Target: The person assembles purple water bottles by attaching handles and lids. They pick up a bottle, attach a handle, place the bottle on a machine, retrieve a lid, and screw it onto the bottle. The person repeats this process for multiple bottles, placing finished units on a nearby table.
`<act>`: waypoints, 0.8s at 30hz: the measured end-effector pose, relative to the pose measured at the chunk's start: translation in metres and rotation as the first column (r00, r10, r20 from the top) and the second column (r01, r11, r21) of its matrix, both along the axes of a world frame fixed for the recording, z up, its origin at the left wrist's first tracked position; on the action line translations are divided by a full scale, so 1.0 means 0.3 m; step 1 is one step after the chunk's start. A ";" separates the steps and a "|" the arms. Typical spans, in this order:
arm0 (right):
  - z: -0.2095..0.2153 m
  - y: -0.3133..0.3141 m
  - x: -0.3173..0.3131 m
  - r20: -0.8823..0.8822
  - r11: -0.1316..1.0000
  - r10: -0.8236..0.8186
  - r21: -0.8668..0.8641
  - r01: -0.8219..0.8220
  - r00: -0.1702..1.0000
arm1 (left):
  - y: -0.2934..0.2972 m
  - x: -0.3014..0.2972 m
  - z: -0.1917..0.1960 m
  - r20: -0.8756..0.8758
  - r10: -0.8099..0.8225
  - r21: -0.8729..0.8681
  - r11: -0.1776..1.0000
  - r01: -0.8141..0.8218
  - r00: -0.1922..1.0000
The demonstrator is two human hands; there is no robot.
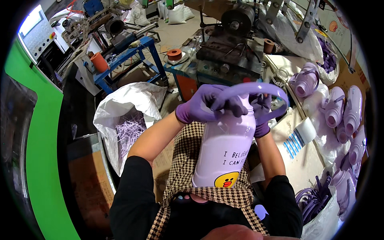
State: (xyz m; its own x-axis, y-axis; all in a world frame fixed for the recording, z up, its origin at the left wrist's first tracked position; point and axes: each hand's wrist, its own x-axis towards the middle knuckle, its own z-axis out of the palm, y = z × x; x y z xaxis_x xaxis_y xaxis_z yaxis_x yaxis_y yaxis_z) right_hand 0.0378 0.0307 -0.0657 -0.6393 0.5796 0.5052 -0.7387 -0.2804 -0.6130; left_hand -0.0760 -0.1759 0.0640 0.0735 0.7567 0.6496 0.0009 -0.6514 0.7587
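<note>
A large lilac bottle with printed lettering and a yellow cartoon face leans upright against my checked apron. Over its neck arches a thick purple loop handle. My left hand, in a purple glove, is closed on the handle's left end beside the neck, fingers bent. Gloved likewise, my right hand is curled at the neck's other side, inside the loop. The handle partly covers its fingers, so their exact grip is hidden.
To the left stands a white sack of thin lilac plastic strips. Several lilac bottles lie along the right side, near a bundle of purple strips. Ahead is a dark metal machine; a green machine panel borders the far left.
</note>
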 end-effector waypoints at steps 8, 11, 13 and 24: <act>-0.011 -0.019 -0.005 -0.021 0.992 0.033 -0.122 -0.035 0.999 | 0.027 0.053 -0.011 -0.265 0.731 0.704 0.592 -0.393 0.628; -0.010 -0.007 -0.018 -0.118 0.952 0.207 -0.204 -0.228 0.971 | 0.061 0.053 -0.079 0.443 0.635 -0.355 0.773 -0.526 0.633; -0.026 0.017 -0.019 -0.029 0.910 0.246 -0.338 -0.242 0.969 | 0.068 0.057 -0.102 0.379 0.700 -0.312 0.712 -0.629 0.605; 0.171 0.167 0.279 0.631 0.889 -0.229 0.446 -0.105 0.741 | -0.224 0.221 -0.215 -0.646 0.675 0.510 0.729 -0.457 0.356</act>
